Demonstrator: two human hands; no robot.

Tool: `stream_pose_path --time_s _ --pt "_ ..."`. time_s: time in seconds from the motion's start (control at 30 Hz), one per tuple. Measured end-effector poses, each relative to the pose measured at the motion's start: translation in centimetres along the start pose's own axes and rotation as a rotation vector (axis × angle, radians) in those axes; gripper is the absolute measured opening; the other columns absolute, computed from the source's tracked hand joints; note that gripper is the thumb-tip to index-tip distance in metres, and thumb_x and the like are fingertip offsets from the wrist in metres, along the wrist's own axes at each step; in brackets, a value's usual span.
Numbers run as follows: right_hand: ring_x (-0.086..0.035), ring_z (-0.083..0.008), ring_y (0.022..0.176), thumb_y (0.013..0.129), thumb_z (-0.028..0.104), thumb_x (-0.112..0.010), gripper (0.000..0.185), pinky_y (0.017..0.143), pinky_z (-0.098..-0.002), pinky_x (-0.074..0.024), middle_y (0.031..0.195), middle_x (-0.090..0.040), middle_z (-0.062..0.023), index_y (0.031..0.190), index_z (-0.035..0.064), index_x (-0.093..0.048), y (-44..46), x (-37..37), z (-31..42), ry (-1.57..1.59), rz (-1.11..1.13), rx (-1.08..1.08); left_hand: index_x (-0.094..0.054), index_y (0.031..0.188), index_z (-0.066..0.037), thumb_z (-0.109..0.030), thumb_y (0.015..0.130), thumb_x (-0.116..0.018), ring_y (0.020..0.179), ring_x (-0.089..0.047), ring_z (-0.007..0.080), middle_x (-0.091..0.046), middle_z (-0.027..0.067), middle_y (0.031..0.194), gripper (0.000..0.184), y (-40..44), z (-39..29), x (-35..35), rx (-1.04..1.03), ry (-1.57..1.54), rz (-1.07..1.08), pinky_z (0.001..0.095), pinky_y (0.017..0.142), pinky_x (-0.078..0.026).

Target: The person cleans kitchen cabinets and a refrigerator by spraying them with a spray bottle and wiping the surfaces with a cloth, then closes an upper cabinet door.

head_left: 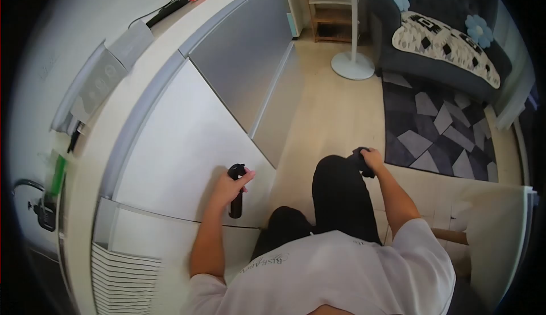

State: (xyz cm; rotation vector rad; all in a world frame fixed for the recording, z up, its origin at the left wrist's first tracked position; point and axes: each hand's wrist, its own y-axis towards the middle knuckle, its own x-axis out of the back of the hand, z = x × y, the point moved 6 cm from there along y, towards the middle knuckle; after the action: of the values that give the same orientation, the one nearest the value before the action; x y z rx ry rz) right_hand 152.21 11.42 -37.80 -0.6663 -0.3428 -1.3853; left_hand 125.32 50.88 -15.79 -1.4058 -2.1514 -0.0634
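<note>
My left hand (229, 188) is closed around a black bottle (235, 206) with what looks like a spray trigger head, held upright in front of the white cabinet front (170, 155). Whether the bottle touches the panel, I cannot tell. Over by my right knee, my right hand (372, 159) grips a dark, soft-looking item (362, 164), probably a cloth. Part of it is hidden behind the fingers and it blends with my black trousers (344, 192).
A grey panel (244, 59) adjoins the white front. A white standing fan (352, 64) rises from the wooden floor. Beyond are a patterned rug (438, 127) and a dark sofa (387, 30). A striped cloth (125, 278) hangs at lower left. Pale curtain-like material (495, 241) borders the right.
</note>
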Motion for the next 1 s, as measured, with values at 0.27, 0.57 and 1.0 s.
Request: stream_pose_path --time_s 0.27,0.57,1.0 --pt "-0.063 -0.0392 0.09 0.074 0.033 -0.059 0.048 0.082 -0.0424 -0.0483 0.096 -0.065 -0.0271 0.099 -0.0075 -0.064 2.8 -0.4 -13.5 -0.152 0.134 -0.175 -0.063 0.085 -0.008 -0.031 0.079 -0.074 0.056 -0.054 0.0091 -0.058 -0.002 0.069 0.026 1.4 1.0 -1.5 0.052 0.06 0.129 0.0256 0.055 -0.046" --pt "-0.068 -0.0351 0.074 0.081 0.02 -0.05 0.03 0.056 -0.0475 -0.0534 0.086 -0.066 -0.0225 0.093 -0.0042 -0.065 -4.9 2.5 -9.1 -0.026 0.332 -0.789 -0.064 0.088 -0.006 -0.031 0.073 -0.077 0.062 -0.059 0.0134 -0.066 0.0053 0.081 0.032 0.9 9.2 -4.4 0.769 -0.19 0.427 0.0288 0.058 -0.047" --pt "-0.065 -0.0294 0.059 0.081 0.024 -0.05 0.035 0.054 -0.0339 -0.0498 0.088 -0.066 -0.0248 0.096 -0.0046 -0.065 -14.9 10.1 10.5 -0.153 0.763 -0.543 -0.06 0.088 -0.003 -0.034 0.078 -0.069 0.06 -0.059 0.0198 -0.062 0.0102 0.071 0.034 -0.2 -23.3 -6.5 0.11 0.081 -0.046 0.0324 0.059 -0.047"
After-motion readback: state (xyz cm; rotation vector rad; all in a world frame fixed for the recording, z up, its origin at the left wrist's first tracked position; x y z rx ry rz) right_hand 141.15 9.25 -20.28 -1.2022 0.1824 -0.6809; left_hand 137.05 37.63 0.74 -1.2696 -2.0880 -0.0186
